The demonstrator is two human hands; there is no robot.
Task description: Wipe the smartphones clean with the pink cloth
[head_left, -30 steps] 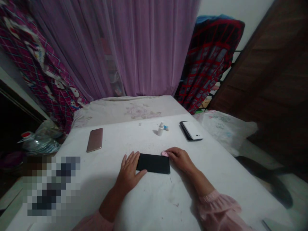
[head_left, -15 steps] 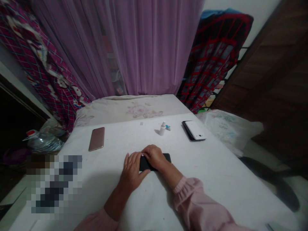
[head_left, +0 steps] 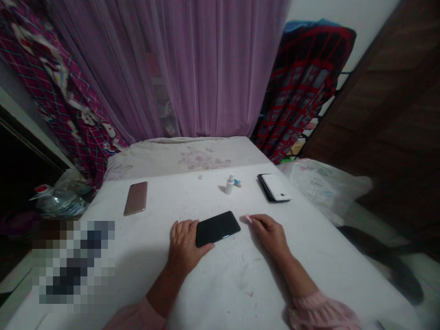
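Observation:
A black smartphone (head_left: 218,228) lies face up and slightly slanted on the white-covered surface. My left hand (head_left: 185,240) grips its left end, fingers along the far corner and thumb at the near edge. To the right of the phone, and apart from it, my right hand (head_left: 271,231) pinches a small pink piece (head_left: 248,218) between thumb and fingertips; whether it is cloth or something firmer I cannot tell. Small crumbs and specks are scattered on the cover around the phone.
Beyond my hands stand a small white bottle (head_left: 229,185) and a blue-and-white packet (head_left: 237,183). A rose-coloured phone (head_left: 136,198) lies at the left. At the right, a white phone (head_left: 276,187) rests on a black one (head_left: 263,185). A plastic bag (head_left: 326,183) sits past the right edge.
My right hand has moved off the phone to the right with the pink piece in its fingers. The phone's screen is now uncovered and its right end is turned slightly away from me.

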